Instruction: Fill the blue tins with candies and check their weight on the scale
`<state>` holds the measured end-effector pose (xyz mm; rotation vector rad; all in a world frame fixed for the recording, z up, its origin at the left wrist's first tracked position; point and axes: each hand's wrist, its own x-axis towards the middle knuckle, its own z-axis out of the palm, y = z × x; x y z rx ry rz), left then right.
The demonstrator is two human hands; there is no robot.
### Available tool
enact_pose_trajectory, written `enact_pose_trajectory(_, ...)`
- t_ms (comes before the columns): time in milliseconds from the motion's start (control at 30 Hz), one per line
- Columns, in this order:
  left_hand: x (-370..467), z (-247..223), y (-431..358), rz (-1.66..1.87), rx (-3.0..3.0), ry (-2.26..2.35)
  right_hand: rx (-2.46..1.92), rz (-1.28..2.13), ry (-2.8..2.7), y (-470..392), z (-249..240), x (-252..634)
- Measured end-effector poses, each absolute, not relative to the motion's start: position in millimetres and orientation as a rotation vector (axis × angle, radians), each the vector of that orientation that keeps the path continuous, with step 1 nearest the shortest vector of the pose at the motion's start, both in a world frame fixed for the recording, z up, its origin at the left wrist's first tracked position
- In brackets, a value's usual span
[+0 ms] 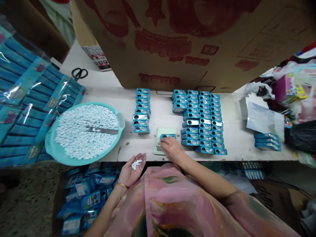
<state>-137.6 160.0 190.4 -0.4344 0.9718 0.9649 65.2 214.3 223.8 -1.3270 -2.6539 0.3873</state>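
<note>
My left hand (132,169) is palm up at the table's front edge, cupping a small heap of white tablets (136,164). Its fingers are slightly curled around them. My right hand (171,149) is bent over a small blue box (168,136) with a dark round opening in its top. That box stands on a pale green scale (158,134). The right fingertips are drawn together at the box's near edge; whatever they pinch is hidden. To the left, a turquoise colander (85,162) is filled with white tablets, and a metal scoop (106,130) lies in them.
Blue boxes stand in one column (142,107) left of the scale and several columns (203,123) to its right. A large carton (177,49) walls off the back. Scissors (79,73) lie behind the colander. Three blue boxes (268,142) and papers (265,118) are at the right.
</note>
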Motion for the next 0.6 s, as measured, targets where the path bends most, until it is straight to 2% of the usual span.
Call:
enact_pose_trajectory(167,-131,189,156,0.857,-0.458,0.933,-0.854,0.608,-2.940,186,205,4)
enact_pose_trajectory(333,-130,188,146,0.817,-0.431,0.949,-0.771,0.650,-2.979,171,190,-14)
enact_pose_trajectory(600,-125,191,142,0.795,-0.415,1.045,-0.742,0.875,-2.899,173,196,-4)
